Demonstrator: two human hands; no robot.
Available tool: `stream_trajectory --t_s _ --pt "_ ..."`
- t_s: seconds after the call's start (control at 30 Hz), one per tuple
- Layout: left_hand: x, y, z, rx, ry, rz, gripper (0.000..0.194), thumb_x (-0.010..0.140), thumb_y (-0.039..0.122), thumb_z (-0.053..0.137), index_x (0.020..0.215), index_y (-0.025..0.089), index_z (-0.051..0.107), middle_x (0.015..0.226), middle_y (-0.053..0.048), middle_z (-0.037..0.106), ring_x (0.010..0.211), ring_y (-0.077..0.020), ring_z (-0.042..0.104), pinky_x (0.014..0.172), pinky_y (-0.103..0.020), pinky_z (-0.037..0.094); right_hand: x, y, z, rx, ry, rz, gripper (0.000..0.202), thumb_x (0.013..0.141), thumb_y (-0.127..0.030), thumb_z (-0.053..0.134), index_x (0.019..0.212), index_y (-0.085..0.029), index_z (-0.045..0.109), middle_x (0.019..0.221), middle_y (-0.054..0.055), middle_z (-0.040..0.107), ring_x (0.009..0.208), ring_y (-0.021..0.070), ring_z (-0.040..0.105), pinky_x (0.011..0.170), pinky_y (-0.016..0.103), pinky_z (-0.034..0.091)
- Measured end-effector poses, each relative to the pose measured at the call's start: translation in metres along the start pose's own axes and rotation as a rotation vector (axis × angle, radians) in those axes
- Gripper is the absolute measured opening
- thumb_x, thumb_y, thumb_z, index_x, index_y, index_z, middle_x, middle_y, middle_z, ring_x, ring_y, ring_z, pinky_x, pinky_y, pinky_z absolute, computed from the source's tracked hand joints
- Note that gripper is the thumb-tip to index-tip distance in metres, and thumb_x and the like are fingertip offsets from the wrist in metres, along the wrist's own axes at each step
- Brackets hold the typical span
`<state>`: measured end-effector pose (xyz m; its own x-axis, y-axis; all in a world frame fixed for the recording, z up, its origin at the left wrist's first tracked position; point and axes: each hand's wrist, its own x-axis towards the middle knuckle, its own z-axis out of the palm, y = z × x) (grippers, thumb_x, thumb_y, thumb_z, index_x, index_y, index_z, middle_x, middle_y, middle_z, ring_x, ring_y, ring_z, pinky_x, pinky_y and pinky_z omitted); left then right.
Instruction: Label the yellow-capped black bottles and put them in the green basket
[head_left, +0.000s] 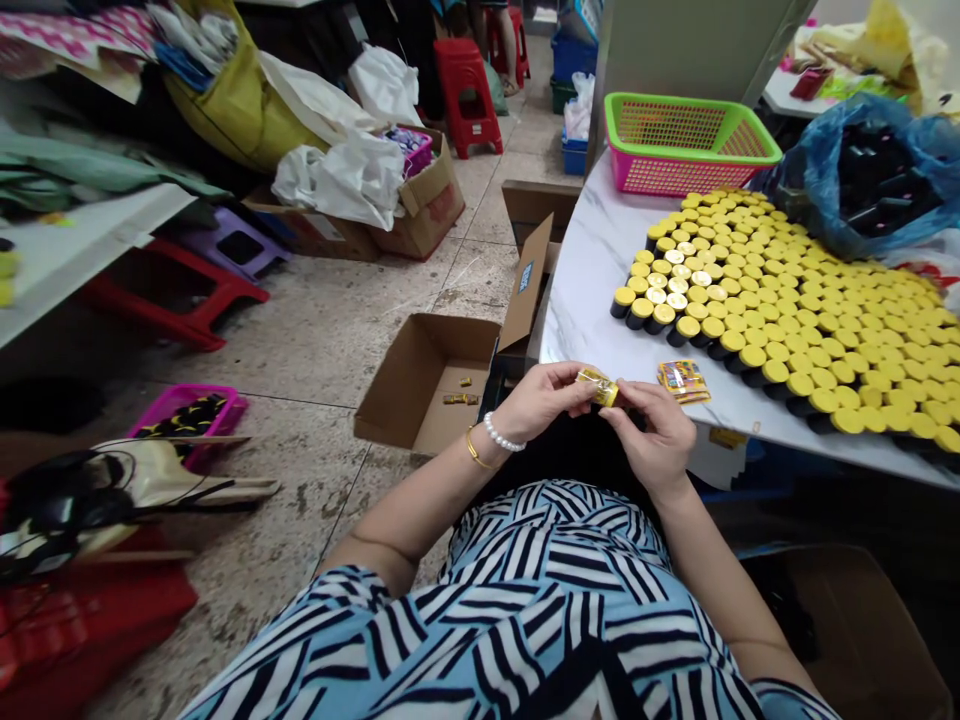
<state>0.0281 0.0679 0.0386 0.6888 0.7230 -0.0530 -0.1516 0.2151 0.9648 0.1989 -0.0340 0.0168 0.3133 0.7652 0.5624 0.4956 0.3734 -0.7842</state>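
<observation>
In front of my lap, my left hand (541, 402) and my right hand (654, 430) pinch a small yellow item in shiny clear wrap (598, 387) between them. The fingers of both hands are closed on its two ends. A pearl bracelet and a gold bangle circle my left wrist. Near my right hand, a small stack of colourful printed sleeves (683, 380) lies at the edge of the white table (589, 290). Behind it stand rows of black cylinders with yellow caps (787, 320), packed closely together.
An open cardboard box (397, 385) with several small wrapped pieces (460, 399) sits on the floor to the left. A green and pink basket (690, 145) and a blue plastic bag (817, 190) of black parts stand on the table. Red stools (469, 97) are farther back.
</observation>
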Motion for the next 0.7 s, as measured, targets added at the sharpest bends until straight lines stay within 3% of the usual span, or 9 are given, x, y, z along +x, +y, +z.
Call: stream_trajectory --t_s 0.13,0.2,0.27,0.33,0.43,0.5,0.63,0.7 --pt "0.002 -0.001 0.002 0.047 -0.045 0.008 0.041 0.082 0.04 0.082 0.109 0.01 0.073 0.088 -0.006 0.069 0.067 -0.0095 0.06 0.062 -0.021 0.049 0.0 0.0 0.009 0.279 0.007 0.293 0.029 0.084 -0.03 0.082 0.113 -0.025 0.077 0.108 0.006 0.075 0.098 0.0208 0.073 0.09 0.038 0.064" --pt "0.001 -0.003 0.0 0.046 -0.094 0.045 0.053 0.079 0.037 0.086 0.123 0.014 0.068 0.095 -0.007 0.069 0.072 -0.0114 0.064 0.065 -0.022 0.051 0.002 0.001 0.009 0.383 -0.02 0.428 0.029 0.084 -0.032 0.082 0.111 -0.023 0.077 0.107 0.006 0.076 0.096 0.0199 0.074 0.091 0.037 0.063" --pt "0.0 -0.003 -0.003 0.122 -0.086 0.163 0.065 0.081 0.035 0.084 0.139 0.019 0.059 0.105 -0.008 0.068 0.078 -0.0123 0.066 0.069 -0.023 0.051 0.003 0.002 0.007 0.464 -0.035 0.509 0.032 0.083 -0.033 0.083 0.113 -0.024 0.075 0.106 0.005 0.077 0.092 0.0183 0.074 0.087 0.035 0.064" --pt "-0.003 -0.003 -0.006 0.326 -0.036 0.331 0.057 0.086 0.033 0.079 0.139 0.02 0.06 0.111 -0.01 0.068 0.083 -0.013 0.065 0.071 -0.023 0.05 0.003 0.002 0.006 0.511 -0.059 0.512 0.036 0.083 -0.031 0.083 0.118 -0.026 0.073 0.106 0.003 0.076 0.09 0.0168 0.074 0.085 0.033 0.064" --pt "-0.008 -0.002 -0.005 0.643 0.021 0.538 0.033 0.091 0.031 0.072 0.12 0.016 0.072 0.103 -0.01 0.072 0.08 -0.0133 0.063 0.07 -0.024 0.048 0.0 -0.001 0.006 0.449 -0.08 0.366 0.033 0.086 -0.026 0.08 0.119 -0.029 0.073 0.109 0.003 0.075 0.096 0.0176 0.073 0.09 0.035 0.063" --pt "-0.01 -0.002 -0.001 0.674 0.044 0.572 0.029 0.093 0.033 0.07 0.115 0.014 0.074 0.094 -0.008 0.074 0.074 -0.0125 0.062 0.068 -0.024 0.047 -0.001 -0.001 0.004 0.31 -0.066 0.174 0.033 0.088 -0.022 0.078 0.119 -0.029 0.075 0.11 0.005 0.074 0.1 0.0193 0.072 0.091 0.037 0.062" --pt "-0.011 -0.003 0.012 0.511 0.058 0.388 0.033 0.096 0.042 0.066 0.108 0.012 0.073 0.087 -0.006 0.074 0.069 -0.0115 0.062 0.065 -0.022 0.046 0.001 0.004 -0.003 0.048 -0.089 -0.212 0.048 0.083 -0.014 0.081 0.127 -0.03 0.072 0.115 0.007 0.074 0.104 0.0227 0.072 0.092 0.04 0.062" --pt "-0.009 -0.004 0.017 0.477 0.065 0.334 0.035 0.096 0.044 0.065 0.108 0.012 0.073 0.089 -0.006 0.075 0.072 -0.0121 0.064 0.067 -0.022 0.048 0.002 0.007 -0.004 0.011 -0.08 -0.261 0.049 0.081 -0.013 0.082 0.126 -0.029 0.072 0.115 0.008 0.075 0.104 0.0231 0.072 0.093 0.041 0.062"
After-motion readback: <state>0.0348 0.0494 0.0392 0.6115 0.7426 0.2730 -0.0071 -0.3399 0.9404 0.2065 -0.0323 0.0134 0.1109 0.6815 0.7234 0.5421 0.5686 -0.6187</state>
